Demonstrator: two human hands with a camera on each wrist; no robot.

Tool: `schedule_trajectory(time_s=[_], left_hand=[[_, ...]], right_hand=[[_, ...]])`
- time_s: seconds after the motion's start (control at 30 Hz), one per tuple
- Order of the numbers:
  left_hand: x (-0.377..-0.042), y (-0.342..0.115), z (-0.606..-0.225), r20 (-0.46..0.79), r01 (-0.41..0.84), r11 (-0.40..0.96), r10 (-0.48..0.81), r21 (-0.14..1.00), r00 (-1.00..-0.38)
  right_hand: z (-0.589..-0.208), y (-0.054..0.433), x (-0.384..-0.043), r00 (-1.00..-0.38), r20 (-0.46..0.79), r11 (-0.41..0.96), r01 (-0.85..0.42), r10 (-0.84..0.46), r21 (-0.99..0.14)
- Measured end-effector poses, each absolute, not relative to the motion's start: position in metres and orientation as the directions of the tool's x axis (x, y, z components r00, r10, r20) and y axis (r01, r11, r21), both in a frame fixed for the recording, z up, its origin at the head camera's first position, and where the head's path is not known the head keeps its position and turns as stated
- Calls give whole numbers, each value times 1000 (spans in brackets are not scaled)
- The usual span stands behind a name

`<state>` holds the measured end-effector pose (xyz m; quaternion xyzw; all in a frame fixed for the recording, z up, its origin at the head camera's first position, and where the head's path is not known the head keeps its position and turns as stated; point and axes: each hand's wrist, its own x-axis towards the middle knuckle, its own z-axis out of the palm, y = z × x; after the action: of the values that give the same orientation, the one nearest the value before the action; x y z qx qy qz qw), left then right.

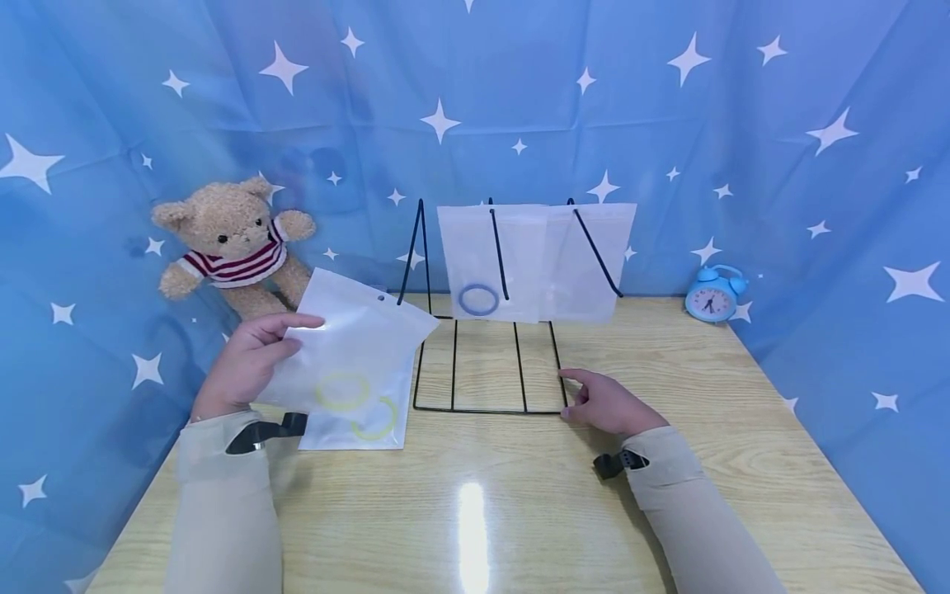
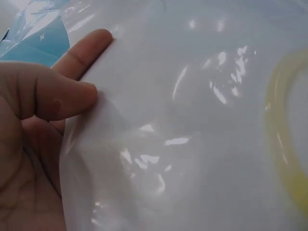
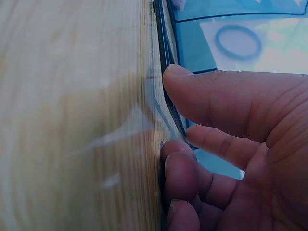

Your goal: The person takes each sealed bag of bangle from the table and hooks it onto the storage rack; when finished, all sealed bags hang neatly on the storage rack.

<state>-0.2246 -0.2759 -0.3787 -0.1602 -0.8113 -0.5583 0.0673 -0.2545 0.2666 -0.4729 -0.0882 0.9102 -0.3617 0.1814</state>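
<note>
My left hand (image 1: 248, 363) pinches the left edge of a translucent plastic bag (image 1: 349, 330) between thumb and fingers. A yellow ring (image 1: 343, 391) shows in this bag, as in the left wrist view. The bag's punched hole lies close to the tip of the leftmost hook on a black wire rack (image 1: 490, 411); whether they touch I cannot tell. Beneath it, partly covered, a second bag (image 1: 352, 440) with a yellow ring lies on the table. My right hand (image 1: 604, 402) holds the rack's front right base corner, thumb on the wire (image 3: 166, 62) in the right wrist view.
Two translucent bags hang overlapping on the rack's other hooks, the left one (image 1: 467, 247) with a blue ring (image 1: 478, 299). A teddy bear (image 1: 230, 235) sits at the back left. A blue alarm clock (image 1: 712, 297) stands at the back right, near the star-patterned curtain (image 1: 816, 49).
</note>
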Motion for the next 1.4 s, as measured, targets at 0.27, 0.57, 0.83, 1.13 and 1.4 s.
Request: schedule_trajectory(time_s=[0.27,0.57,0.83,1.13,1.4], left_hand=[[-219,-271,-375,369,403,81,274,912,-888],[-217,-258,-373,443,459,-35,334,888,-832],[-214,-256,-369,407,446,52,328,893,-853],[-216,-260,-372,482,478,-111,369,872,-794],[-216,-258,-372,469,476,-75,354,876,-809]], right_hand=[[-472,265,-254,-922,-260,736,-38,-286,-676],[-471,266,-253,-923,-254,745,-48,-287,-665],[-470,265,-252,-921,-265,732,-31,-285,-680],[-472,265,-254,-922,-255,746,-51,-290,-664],[-471,266,-254,-921,-256,744,-51,-293,-666]])
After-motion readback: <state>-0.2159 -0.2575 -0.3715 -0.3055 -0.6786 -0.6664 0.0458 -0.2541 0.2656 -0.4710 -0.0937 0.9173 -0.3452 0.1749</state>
